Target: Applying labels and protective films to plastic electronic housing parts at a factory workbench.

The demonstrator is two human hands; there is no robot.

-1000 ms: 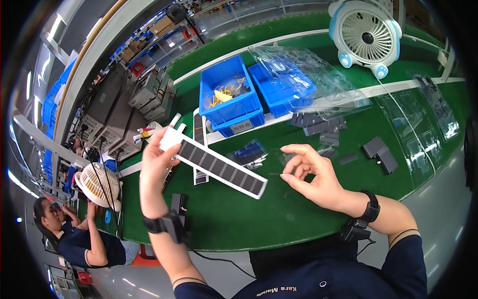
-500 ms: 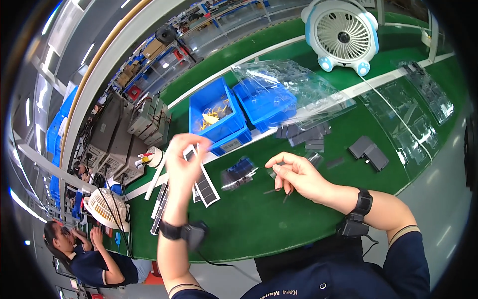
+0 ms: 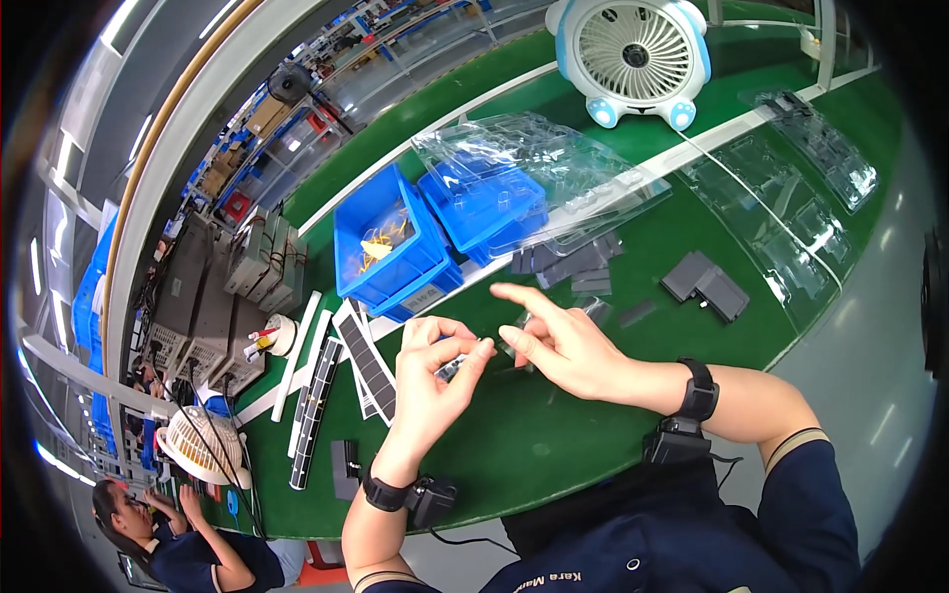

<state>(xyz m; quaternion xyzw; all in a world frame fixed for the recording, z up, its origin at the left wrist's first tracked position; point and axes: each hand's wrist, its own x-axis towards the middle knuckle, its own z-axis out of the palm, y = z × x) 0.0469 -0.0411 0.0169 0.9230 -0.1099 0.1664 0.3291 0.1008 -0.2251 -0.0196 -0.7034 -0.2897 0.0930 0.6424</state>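
Observation:
My left hand point(image 3: 433, 374) is low over the green table, thumb and index finger pinched together. Something tiny and dark shows at their tips, too small to name. Facing it, my right hand point(image 3: 568, 354) has its index finger stretched out, apart from the thumb; its lower fingers are partly hidden. The two hands' fingertips are close together. A glossy film piece point(image 3: 451, 368) shows partly beneath my left hand. Left of that hand lie a white sheet with black rectangles point(image 3: 368, 358) and a long black-and-white strip point(image 3: 314, 415).
Beyond my hands stand a blue bin point(image 3: 348, 237) with yellow bits and a second blue bin point(image 3: 529, 219) under clear plastic trays point(image 3: 554, 153). Dark flat pieces point(image 3: 568, 262), black blocks point(image 3: 704, 285) and a white-blue fan point(image 3: 635, 59) are further right. A person point(image 3: 198, 544) sits at far left.
My left hand has come down and right from above the white sheet to meet my right hand. My right index finger has parted from the thumb. The whole view has shifted slightly.

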